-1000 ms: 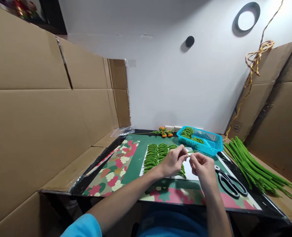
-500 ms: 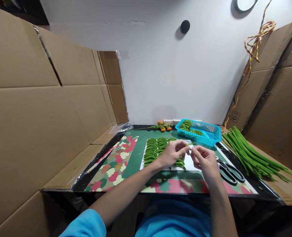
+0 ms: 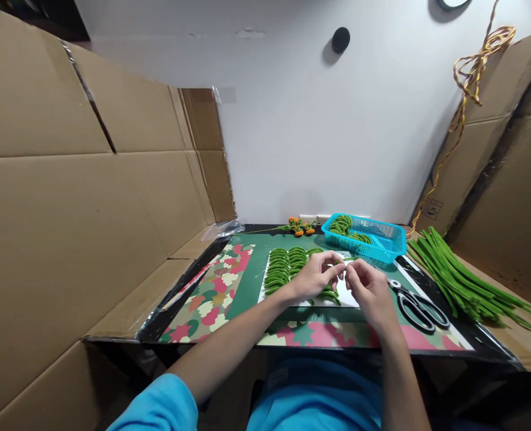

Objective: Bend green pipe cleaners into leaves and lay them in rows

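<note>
My left hand [image 3: 318, 276] and my right hand [image 3: 369, 288] meet fingertip to fingertip over the right part of a white sheet [image 3: 346, 297]. Both are closed in a pinch on a short green fuzzy pipe cleaner [image 3: 349, 259], whose thin end shows just behind the fingers; most of it is hidden. Curved green pipe cleaner pieces [image 3: 276, 272] lie in neat columns on the sheet, partly covered by my left hand. Black-handled scissors [image 3: 420, 308] rest to the right of my right hand.
A blue plastic basket [image 3: 388, 245] at the back right holds more curved green pieces. Long green pipe cleaners [image 3: 467, 281] lie bundled at the right. Orange flowers [image 3: 300, 226] on green stems lie at the back. Cardboard walls [image 3: 148, 197] flank the table.
The view has shifted slightly. My fingertips have drawn closer together around the green pipe cleaner, and less of it shows between them. The other things lie as before.
</note>
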A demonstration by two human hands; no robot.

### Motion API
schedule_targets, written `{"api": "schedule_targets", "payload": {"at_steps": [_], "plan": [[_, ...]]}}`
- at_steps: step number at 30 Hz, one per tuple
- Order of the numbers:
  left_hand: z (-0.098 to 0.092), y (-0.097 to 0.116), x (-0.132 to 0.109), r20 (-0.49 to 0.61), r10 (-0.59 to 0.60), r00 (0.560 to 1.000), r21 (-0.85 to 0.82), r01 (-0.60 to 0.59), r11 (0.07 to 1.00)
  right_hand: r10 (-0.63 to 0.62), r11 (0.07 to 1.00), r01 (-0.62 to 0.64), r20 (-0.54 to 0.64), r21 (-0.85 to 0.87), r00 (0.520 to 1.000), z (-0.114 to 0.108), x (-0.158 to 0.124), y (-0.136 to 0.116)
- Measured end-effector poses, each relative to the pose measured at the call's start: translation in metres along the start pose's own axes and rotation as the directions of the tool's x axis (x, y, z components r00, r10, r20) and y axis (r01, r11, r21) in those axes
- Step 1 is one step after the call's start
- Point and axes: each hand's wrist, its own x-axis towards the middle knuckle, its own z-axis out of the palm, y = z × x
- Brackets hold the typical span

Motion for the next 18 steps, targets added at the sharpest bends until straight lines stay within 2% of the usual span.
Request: {"api": "schedule_targets", "payload": {"at_steps": [6,11,14,18], "plan": [[0.003,0.006,0.000,-0.017,0.036,0.999,-0.013,-0.037,0.999,0.114,0.967,-0.098,-0.058,0.235,0.992,0.012,0.002,-0.001],[0.003,0.010,0.001,-0.011,0.073,0.997,0.004,-0.073,0.997,0.279,0.834,-0.206,-0.069,0.512,0.958,0.023,0.007,-0.006],[0.003,0.009,0.003,-0.018,0.083,0.996,0.018,-0.083,0.996,0.321,0.785,-0.235,-0.052,0.573,0.946,0.024,0.009,-0.006],[0.003,0.006,0.005,-0.012,0.081,0.997,0.015,-0.080,0.997,0.321,0.777,-0.235,-0.047,0.584,0.946,0.019,0.010,-0.006]]}}
